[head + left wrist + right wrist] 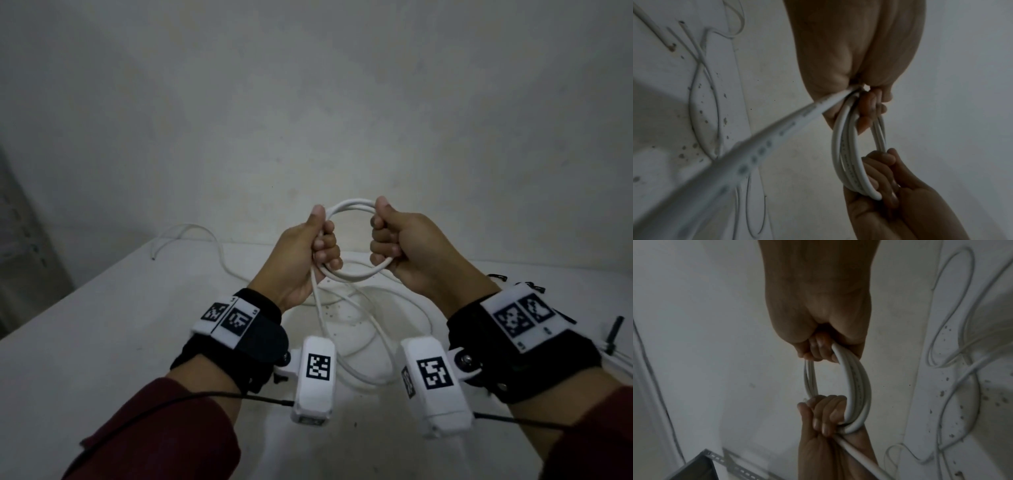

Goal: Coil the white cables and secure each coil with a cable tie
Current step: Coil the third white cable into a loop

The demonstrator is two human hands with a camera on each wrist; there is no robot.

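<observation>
Coil of round white plastic-sheathed cable [349, 240] partly wound, few loops, held above white desk [102, 325]. My left hand [308, 253] and right hand [400, 246] fisted round opposite sides. Long tail [356, 329] loose on desk. Black cable ties [613, 334] at right unused; judge early stage.

No legible words can be made out. Printed marks along the white cable [764, 147] are blurred beyond reading, and only square black-and-white coded markers [319, 366] are carried by the wrist cameras.
</observation>
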